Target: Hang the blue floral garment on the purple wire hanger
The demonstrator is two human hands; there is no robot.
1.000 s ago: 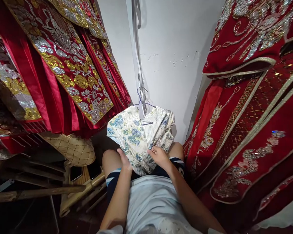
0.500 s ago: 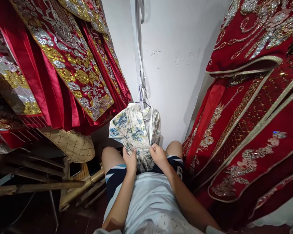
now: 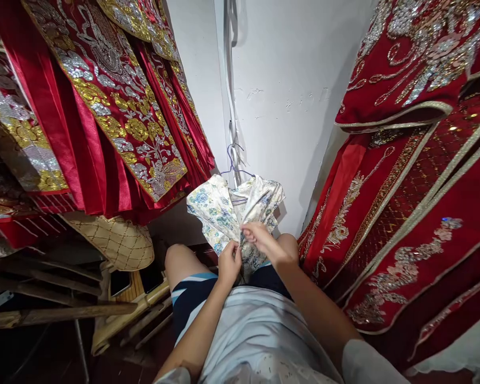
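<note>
A short-sleeved floral shirt [image 3: 218, 210], white with blue and yellow flowers, hangs in front of me on a purple wire hanger [image 3: 231, 160]. Its front forms a V below the neck. My left hand [image 3: 229, 261] pinches the shirt low on the front opening, fingers closed on the cloth. Slightly higher and to the right, my right hand [image 3: 258, 237] is closed on the edge of the other front side. The lower part of the shirt is partly hidden behind my hands, above my lap.
Red gowns with sequins hang on the left [image 3: 144, 128] and right [image 3: 384, 213]. A white strap [image 3: 231, 96] runs down the wall [image 3: 280, 64] to the hanger. At lower left stands a bamboo seat [image 3: 132, 282] with dark phones [image 3: 151, 277] on it.
The shirt has turned to face me, its right shoulder spreading out. My left hand has moved right and my right hand slightly up, bringing them closer together at the front opening.
</note>
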